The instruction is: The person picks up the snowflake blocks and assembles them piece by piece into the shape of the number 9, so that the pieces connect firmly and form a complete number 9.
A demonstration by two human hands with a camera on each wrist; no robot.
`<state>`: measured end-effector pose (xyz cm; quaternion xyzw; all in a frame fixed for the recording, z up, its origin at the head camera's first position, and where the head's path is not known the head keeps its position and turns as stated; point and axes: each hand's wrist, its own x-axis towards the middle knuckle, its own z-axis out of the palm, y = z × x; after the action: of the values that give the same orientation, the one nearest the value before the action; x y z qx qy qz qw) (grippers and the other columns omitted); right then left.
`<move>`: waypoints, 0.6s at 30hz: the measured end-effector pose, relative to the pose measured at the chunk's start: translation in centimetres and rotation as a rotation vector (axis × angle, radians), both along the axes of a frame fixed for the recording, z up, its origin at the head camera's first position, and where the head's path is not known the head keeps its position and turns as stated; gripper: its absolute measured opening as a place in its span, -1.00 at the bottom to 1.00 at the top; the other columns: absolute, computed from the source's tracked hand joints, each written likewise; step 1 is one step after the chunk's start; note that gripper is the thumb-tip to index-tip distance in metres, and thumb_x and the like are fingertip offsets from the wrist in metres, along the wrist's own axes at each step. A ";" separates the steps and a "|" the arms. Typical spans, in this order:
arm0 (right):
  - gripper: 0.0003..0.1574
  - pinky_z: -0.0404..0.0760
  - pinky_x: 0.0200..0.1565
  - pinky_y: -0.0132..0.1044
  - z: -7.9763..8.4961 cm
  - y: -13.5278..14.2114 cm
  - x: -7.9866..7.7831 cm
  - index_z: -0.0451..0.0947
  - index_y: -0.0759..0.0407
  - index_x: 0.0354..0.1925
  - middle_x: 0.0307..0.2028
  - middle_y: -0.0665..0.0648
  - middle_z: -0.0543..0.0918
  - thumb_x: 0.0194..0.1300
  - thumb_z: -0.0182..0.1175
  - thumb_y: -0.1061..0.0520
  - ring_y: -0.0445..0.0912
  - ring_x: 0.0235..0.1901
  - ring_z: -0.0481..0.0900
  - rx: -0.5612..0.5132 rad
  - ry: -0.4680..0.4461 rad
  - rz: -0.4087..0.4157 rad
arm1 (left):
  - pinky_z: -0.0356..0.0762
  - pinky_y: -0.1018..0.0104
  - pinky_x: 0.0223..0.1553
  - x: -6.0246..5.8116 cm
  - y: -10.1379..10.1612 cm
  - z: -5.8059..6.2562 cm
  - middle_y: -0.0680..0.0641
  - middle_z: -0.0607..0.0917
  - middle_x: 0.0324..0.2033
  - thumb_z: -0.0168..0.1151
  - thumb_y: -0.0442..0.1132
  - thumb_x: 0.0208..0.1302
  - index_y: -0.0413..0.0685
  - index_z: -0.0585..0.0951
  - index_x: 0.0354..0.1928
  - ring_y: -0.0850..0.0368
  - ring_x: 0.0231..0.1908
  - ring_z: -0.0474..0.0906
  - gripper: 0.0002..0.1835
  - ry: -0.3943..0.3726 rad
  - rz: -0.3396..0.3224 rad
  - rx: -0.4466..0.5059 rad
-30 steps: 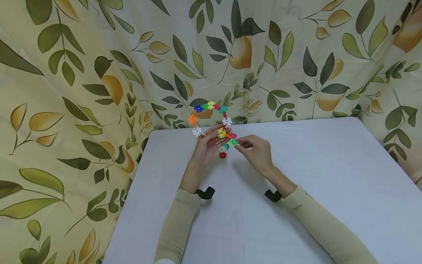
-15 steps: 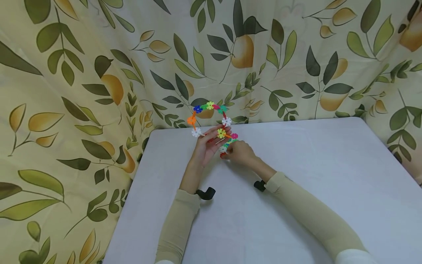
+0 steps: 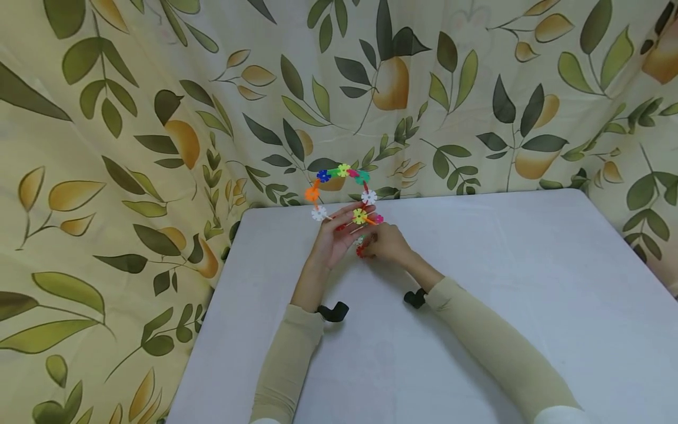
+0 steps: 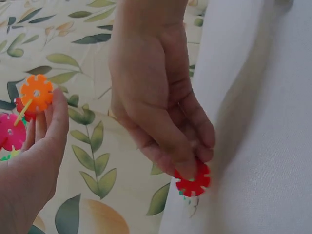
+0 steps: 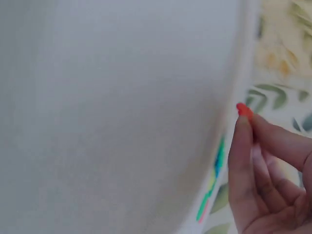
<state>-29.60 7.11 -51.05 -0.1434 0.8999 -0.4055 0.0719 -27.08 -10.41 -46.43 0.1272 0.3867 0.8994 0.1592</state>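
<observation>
A chain of colourful notched plastic snowflake discs [image 3: 312,193] is joined into an upright loop with a short tail hanging at its lower right. My left hand [image 3: 329,244] holds the loop low down, around the yellow disc [image 3: 359,216]. With thumb and forefinger, my right hand [image 3: 392,242] pinches the red disc [image 4: 194,184] at the tail's lower end. That disc shows nearly edge-on in the right wrist view, where green and blue discs [image 5: 217,165] appear lower down. In the head view, the right fingers hide much of the tail.
Both hands are above a table with a white cloth [image 3: 503,294]. A leaf-and-fruit patterned curtain [image 3: 228,88] hangs behind the table and along its left side. Black wrist mounts [image 3: 333,312] stick out from both sleeves.
My right hand has moved left and slightly down from the green disc in the tail to the red disc at its end. The left hand keeps its hold, nearly still.
</observation>
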 end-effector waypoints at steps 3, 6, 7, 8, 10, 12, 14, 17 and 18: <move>-0.82 0.72 -0.35 -0.25 0.7 1.1 0.6 0.76 0.22 -0.16 -0.46 0.09 0.78 0.27 0.43 0.19 -0.03 -0.45 0.77 -0.158 -0.061 -0.026 | 0.25 -0.20 0.43 0.1 0.0 0.1 -0.32 0.61 0.27 0.00 -0.31 0.55 -0.29 0.55 0.31 -0.41 0.49 0.22 -0.60 0.002 0.009 -0.001; -0.73 0.78 -0.25 -0.18 1.7 2.1 1.3 0.75 0.28 -0.04 -0.36 0.18 0.80 0.33 0.40 0.19 0.00 -0.40 0.81 -0.307 -0.080 -0.067 | 0.35 -0.16 0.39 0.1 0.0 0.1 -0.31 0.61 0.26 0.01 -0.30 0.55 -0.28 0.56 0.30 -0.42 0.50 0.19 -0.61 0.003 0.016 -0.009; -0.71 0.79 -0.22 -0.16 2.1 2.4 1.5 0.74 0.30 -0.02 -0.32 0.21 0.81 0.34 0.40 0.18 0.02 -0.38 0.81 -0.349 -0.086 -0.075 | 0.37 -0.15 0.38 0.1 0.0 0.1 -0.31 0.61 0.27 0.01 -0.30 0.55 -0.28 0.55 0.30 -0.42 0.50 0.19 -0.60 0.002 0.016 -0.011; -0.71 0.79 -0.20 -0.14 2.4 2.7 1.8 0.73 0.32 0.00 -0.28 0.24 0.81 0.36 0.39 0.19 0.02 -0.36 0.82 -0.387 -0.091 -0.078 | 0.37 -0.13 0.38 0.1 0.0 0.1 -0.31 0.61 0.27 0.01 -0.30 0.55 -0.27 0.55 0.31 -0.41 0.50 0.19 -0.60 0.000 0.014 -0.011; -0.70 0.79 -0.17 -0.12 3.0 3.2 2.3 0.71 0.35 0.01 -0.22 0.30 0.80 0.37 0.39 0.20 0.03 -0.32 0.83 -0.460 -0.114 -0.085 | 0.40 -0.10 0.37 0.0 0.0 0.0 -0.31 0.60 0.28 0.01 -0.29 0.56 -0.27 0.54 0.32 -0.38 0.49 0.24 -0.60 -0.001 0.010 -0.018; -0.67 0.78 -0.15 -0.14 3.6 3.7 2.9 0.69 0.38 0.04 -0.17 0.34 0.79 0.39 0.38 0.19 0.02 -0.30 0.83 -0.515 -0.143 -0.090 | 0.43 -0.08 0.36 0.0 0.0 0.0 -0.31 0.59 0.29 0.03 -0.28 0.55 -0.27 0.54 0.33 -0.34 0.45 0.33 -0.59 -0.005 0.014 -0.030; -0.64 0.78 -0.14 -0.16 3.9 4.1 3.3 0.67 0.40 0.05 -0.15 0.36 0.78 0.40 0.38 0.18 0.01 -0.30 0.83 -0.572 -0.173 -0.102 | 0.46 -0.03 0.34 -0.1 0.1 -0.1 -0.31 0.60 0.29 0.04 -0.27 0.55 -0.27 0.53 0.33 -0.30 0.42 0.39 -0.59 -0.008 0.018 -0.041; -0.61 0.77 -0.13 -0.15 4.4 4.5 4.0 0.64 0.45 0.07 -0.15 0.34 0.78 0.41 0.37 0.18 -0.02 -0.30 0.83 -0.639 -0.192 -0.111 | 0.51 -0.01 0.31 -0.2 0.1 -0.4 -0.31 0.61 0.28 0.06 -0.27 0.54 -0.28 0.53 0.33 -0.34 0.43 0.37 -0.58 -0.019 0.023 -0.047; -0.60 0.77 -0.13 -0.14 4.6 4.6 4.2 0.63 0.45 0.07 -0.15 0.32 0.78 0.41 0.37 0.18 -0.03 -0.30 0.83 -0.659 -0.193 -0.113 | 0.51 0.00 0.30 -0.2 0.2 -0.4 -0.31 0.61 0.27 0.06 -0.27 0.54 -0.29 0.53 0.33 -0.38 0.45 0.32 -0.58 -0.020 0.022 -0.046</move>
<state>-25.45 11.70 -46.47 -0.0698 0.7162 -0.6893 0.0839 -27.30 -10.26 -46.85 0.1101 0.4071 0.8932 0.1562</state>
